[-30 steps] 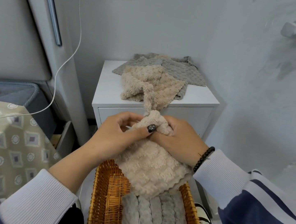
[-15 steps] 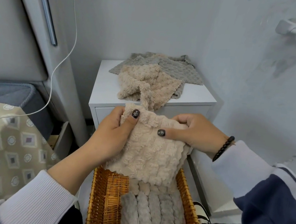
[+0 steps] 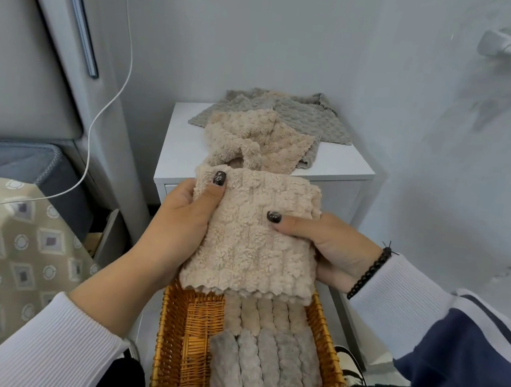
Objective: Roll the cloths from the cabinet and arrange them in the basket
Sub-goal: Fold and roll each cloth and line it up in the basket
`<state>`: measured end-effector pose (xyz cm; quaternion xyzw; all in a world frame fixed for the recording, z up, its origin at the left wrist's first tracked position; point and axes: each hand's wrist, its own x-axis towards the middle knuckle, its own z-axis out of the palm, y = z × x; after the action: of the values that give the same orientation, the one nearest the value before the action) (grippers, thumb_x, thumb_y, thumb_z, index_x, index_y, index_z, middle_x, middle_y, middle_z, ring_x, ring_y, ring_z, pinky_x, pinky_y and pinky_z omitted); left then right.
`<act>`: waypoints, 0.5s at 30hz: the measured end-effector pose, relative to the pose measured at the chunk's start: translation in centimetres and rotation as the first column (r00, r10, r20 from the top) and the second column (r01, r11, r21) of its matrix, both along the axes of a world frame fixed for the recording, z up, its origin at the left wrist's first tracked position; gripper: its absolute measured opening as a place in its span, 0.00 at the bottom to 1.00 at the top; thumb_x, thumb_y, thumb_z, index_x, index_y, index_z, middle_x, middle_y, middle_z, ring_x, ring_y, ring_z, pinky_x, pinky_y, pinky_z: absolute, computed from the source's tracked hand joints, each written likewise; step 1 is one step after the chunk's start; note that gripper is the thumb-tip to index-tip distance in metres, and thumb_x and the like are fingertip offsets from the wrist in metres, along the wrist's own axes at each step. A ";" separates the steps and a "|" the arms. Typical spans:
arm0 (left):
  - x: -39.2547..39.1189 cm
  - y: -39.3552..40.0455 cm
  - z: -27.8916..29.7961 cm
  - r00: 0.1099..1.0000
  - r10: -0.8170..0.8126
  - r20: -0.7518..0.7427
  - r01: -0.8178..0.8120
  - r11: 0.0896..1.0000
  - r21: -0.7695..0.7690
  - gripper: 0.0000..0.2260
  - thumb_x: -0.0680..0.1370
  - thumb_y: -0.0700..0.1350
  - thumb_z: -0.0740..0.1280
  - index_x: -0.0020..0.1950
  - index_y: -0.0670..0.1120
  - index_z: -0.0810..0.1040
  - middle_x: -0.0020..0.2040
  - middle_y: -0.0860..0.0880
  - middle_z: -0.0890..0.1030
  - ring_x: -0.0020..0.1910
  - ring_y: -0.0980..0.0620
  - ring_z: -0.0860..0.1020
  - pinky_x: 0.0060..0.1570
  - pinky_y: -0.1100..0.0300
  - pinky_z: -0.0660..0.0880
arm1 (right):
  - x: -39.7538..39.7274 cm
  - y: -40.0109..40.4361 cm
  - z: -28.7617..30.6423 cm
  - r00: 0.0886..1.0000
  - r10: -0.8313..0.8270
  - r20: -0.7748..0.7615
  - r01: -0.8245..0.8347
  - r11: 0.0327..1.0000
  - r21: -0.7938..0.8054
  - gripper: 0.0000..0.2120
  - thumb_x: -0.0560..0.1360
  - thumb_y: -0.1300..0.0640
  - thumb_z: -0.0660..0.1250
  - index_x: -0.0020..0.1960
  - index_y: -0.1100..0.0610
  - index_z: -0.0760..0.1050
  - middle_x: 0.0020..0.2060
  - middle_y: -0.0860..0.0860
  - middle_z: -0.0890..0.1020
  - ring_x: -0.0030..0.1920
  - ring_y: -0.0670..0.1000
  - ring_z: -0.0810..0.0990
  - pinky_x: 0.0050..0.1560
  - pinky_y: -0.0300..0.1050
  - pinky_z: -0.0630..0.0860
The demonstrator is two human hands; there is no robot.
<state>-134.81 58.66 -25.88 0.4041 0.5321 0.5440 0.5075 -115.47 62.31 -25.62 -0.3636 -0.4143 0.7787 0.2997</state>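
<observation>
Both hands pinch one beige plush cloth (image 3: pixel 252 235) by its upper part: the left hand (image 3: pixel 184 216) holds the upper left corner with the thumb laid over the front, and the right hand (image 3: pixel 330 245) grips the right edge, thumb pressed flat on the front and fingers hidden behind. This cloth hangs flat, apparently folded in half and not yet rolled, directly above the far end of the wicker basket (image 3: pixel 171 344), its scalloped lower edge just over the rim.

Completed work, as visible: the basket holds rolled cloths packed side by side against its right wall, a row of beige rolls (image 3: pixel 266 320) at the far end and a row of grey rolls (image 3: pixel 261 363) nearer the viewer. A strip of bare wicker floor remains along the left side, so room for further rolls appears to exist.

Remaining work, as judged: the held cloth needs rolling and placing. On the white cabinet (image 3: pixel 342 165) behind lie at least two more unrolled cloths, a crumpled beige cloth (image 3: pixel 255 138) on top of a flat grey cloth (image 3: pixel 319 120); whether more lie beneath them cannot be told. The task seems past its midpoint.
</observation>
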 end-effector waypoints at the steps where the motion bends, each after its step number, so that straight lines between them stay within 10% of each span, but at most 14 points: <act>1: -0.2 0.0 0.0 1.000 -0.009 0.019 0.010 0.999 -0.036 0.15 0.77 0.54 0.67 0.59 0.47 0.79 0.47 0.50 0.87 0.44 0.51 0.86 0.35 0.61 0.80 | 0.0 0.1 -0.1 0.999 -0.007 0.032 0.007 1.000 0.019 0.22 0.62 0.60 0.74 0.55 0.62 0.80 0.52 0.59 0.84 0.52 0.55 0.84 0.49 0.49 0.82; 6: -1.0 -0.4 0.1 0.964 -0.195 0.180 0.225 0.960 -0.168 0.23 0.64 0.49 0.75 0.58 0.43 0.80 0.50 0.45 0.86 0.47 0.47 0.85 0.38 0.59 0.82 | 0.6 0.7 0.0 0.994 -0.047 0.099 0.040 0.996 0.077 0.22 0.63 0.58 0.74 0.56 0.61 0.79 0.51 0.57 0.85 0.50 0.54 0.85 0.43 0.44 0.82; 15: -2.5 -1.1 -0.3 0.944 -0.328 0.037 0.329 0.924 -0.197 0.23 0.67 0.48 0.72 0.61 0.45 0.79 0.55 0.43 0.85 0.53 0.43 0.84 0.51 0.50 0.79 | 1.0 0.6 0.6 0.992 -0.002 0.124 -0.005 0.999 0.054 0.20 0.65 0.58 0.72 0.56 0.62 0.79 0.51 0.58 0.85 0.49 0.54 0.85 0.41 0.43 0.81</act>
<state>-137.31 57.51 -26.20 0.4332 0.5083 0.3956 0.6305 -114.47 62.96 -25.01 -0.4028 -0.4531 0.7434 0.2825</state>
